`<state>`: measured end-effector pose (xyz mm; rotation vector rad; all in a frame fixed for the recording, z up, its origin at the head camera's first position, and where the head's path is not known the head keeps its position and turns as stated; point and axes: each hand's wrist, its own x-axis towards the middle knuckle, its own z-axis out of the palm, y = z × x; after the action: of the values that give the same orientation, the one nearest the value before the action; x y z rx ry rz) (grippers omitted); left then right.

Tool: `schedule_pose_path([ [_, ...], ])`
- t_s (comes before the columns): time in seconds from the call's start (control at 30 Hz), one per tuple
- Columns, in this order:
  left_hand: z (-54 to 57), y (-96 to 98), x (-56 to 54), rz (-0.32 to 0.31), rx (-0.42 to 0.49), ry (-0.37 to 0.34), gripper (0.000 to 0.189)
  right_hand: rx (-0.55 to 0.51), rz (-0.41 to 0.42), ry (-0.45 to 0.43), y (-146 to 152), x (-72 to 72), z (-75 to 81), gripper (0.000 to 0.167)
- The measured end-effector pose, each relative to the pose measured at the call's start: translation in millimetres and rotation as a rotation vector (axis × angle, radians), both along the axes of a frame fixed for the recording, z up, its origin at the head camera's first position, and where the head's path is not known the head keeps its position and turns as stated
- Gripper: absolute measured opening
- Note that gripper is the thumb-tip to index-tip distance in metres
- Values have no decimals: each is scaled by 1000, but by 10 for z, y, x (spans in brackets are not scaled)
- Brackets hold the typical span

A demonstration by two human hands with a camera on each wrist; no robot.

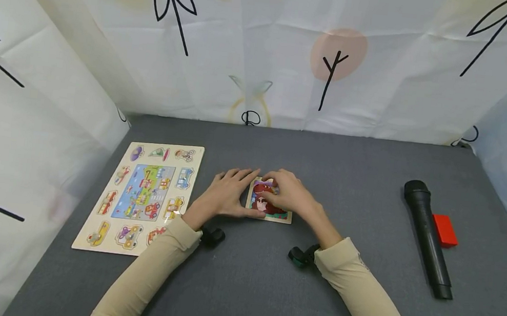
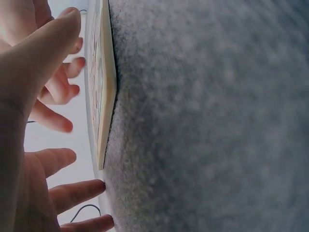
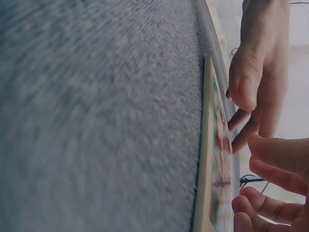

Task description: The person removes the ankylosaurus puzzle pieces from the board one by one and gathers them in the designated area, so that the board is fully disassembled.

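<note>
Red artwork on a small picture board (image 1: 273, 210) sits directly beneath the fingers of the right hand (image 1: 291, 193), as observed from where I stand, taking twelve o'clock as the far edge of the bench (image 1: 248, 291). Those fingers are loosely bent and parted, with nothing visible between them; whether the tips touch the board cannot be told. Measured from the middle of that hand, the board lies at roughly eight o'clock.

Left hand (image 1: 228, 194): at the board's nine o'clock side, fingers extended and spread, gripping nothing; its thumb points to three o'clock, above the near edge. Both hands are close; the right is nearer, being over the picture face. Long axis of the board: not established, since the right hand covers the one o'clock corner.

Board appearance: thin, flat on the bench, pale wood-like rim, picture mostly red, with teal along the six o'clock side and blue towards nine.

Further out, at nine o'clock, lies a larger puzzle board (image 1: 112, 238), cream, with coloured pieces around a central picture. At three o'clock, well apart, lies a black microphone (image 1: 427, 243), a red block (image 1: 445, 230) just beside it.
</note>
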<state>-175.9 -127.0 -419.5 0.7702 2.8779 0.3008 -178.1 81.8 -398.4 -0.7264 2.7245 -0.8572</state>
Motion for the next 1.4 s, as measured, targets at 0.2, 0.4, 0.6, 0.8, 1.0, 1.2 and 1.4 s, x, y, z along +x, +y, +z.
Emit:
schedule_pose_path([
  [0.2, 4, 16, -9, -4, -36, 4, 116, -2, 2, -28, -51, -26, -32, 46],
  [0.4, 18, 21, -7, -10, -56, 8, 116, 40, 0, -59, -68, -40, -36, 46],
  [0.6, 4, 14, -3, -15, -67, 13, 115, 73, 3, -88, -91, -48, -34, 47],
  [0.8, -17, 20, -6, -18, -69, 17, 115, 107, -6, -96, -118, -60, -13, 49],
  [1.0, -19, 29, -10, -18, -84, 10, 115, 134, -12, -95, -137, -73, -2, 51],
  [1.2, -11, 41, 1, -22, -91, -1, 115, 146, -32, -103, -151, -64, 3, 51],
  [1.4, -18, 38, -4, -15, -97, -2, 114, 120, -38, -98, -161, -40, 12, 51],
])
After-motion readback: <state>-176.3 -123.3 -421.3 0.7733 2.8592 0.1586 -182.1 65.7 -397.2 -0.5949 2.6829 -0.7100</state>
